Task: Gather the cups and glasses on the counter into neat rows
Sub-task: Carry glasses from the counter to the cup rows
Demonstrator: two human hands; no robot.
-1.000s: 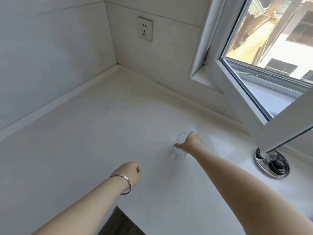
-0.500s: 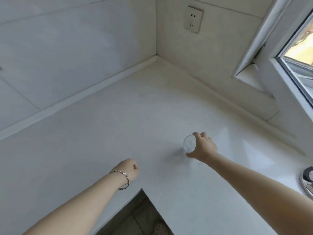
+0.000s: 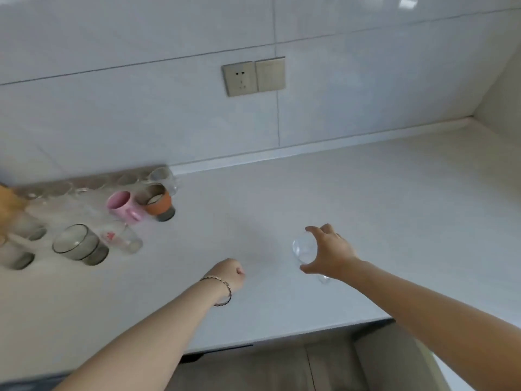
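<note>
- We saw the white counter running under a tiled wall, with a socket plate above; its near edge dropped to a floor too blurred to read.
- At far left stood the gathered cluster, partly cut off by the frame and smeared: a back line of clear glasses along the wall that we could not count, and an orange-brown shape we could not name.
- In front we made out a smoky grey tumbler, a pink mug, an orange-banded cup and a clear glass with a red mark. None showed any contents.
- The right hand held a clear glass, well apart from the cluster, fingers curved around its rim. The glass's base was hidden; whether it touched the counter, we could not tell. It looked empty.
- The left hand was curled into a loose fist holding nothing, with a bracelet at the wrist.
</note>
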